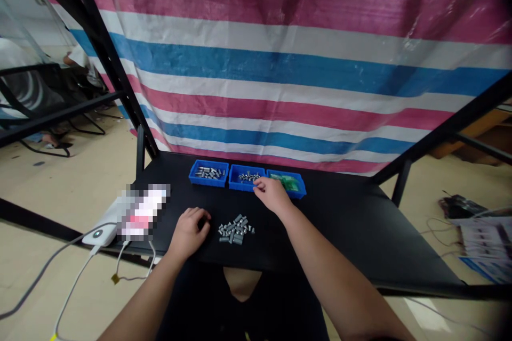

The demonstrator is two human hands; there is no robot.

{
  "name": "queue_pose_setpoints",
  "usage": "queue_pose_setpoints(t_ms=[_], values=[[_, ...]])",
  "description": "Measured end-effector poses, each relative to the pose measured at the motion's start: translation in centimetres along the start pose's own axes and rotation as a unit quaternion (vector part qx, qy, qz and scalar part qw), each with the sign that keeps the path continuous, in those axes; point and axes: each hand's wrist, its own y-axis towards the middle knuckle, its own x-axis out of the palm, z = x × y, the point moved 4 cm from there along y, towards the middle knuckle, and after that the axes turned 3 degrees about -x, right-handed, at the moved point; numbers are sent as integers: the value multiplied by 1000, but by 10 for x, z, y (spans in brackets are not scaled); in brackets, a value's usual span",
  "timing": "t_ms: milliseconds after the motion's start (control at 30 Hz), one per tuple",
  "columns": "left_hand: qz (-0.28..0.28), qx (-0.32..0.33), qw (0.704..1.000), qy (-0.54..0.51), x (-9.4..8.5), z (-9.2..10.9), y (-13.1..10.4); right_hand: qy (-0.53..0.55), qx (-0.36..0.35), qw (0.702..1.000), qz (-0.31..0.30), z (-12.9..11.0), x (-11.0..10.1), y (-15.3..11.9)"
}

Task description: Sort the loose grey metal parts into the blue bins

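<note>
My left hand rests on the black tabletop, fingers loosely curled and thumb apart, with nothing visible in it. Just right of it lies a loose pile of small metal screws and grey cylindrical pieces. My right hand is over the front right corner of the middle blue bin, thumb and fingers pinched together. Whatever may be between those fingertips is too small to make out. Small screws lie in that bin, partly covered by the hand.
A left blue bin holds metal cylinders; the right blue bin holds green packets. A white power bank with cables and a blurred phone lie at left. Black frame posts and a striped sheet bound the table.
</note>
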Motion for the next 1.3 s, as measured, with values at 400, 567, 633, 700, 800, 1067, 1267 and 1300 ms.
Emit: queue_pose_setpoints(t_ms=[400,567,633,700,800,1067,1267,1300], values=[[5,9,1000,-3,0,0,1,-83,37,962,-258,-1,38,-58],[5,8,1000,-2,1,0,0,-41,45,996,-59,-5,9,-12],[7,7,1000,-1,1,0,0,-42,61,997,-5,-5,3,-5],[6,6,1000,0,0,0,1,-40,58,997,-34,-6,8,-10],[0,5,1000,-2,0,0,2,-34,46,988,-142,-7,26,-33],[-1,1,1000,-9,2,-2,2,-40,45,967,-248,-9,46,-54],[-1,-2,1000,-9,2,-2,2,-46,23,964,-261,-10,45,-52],[-2,-4,1000,-8,2,-2,2,-48,22,964,-261,-9,46,-54]])
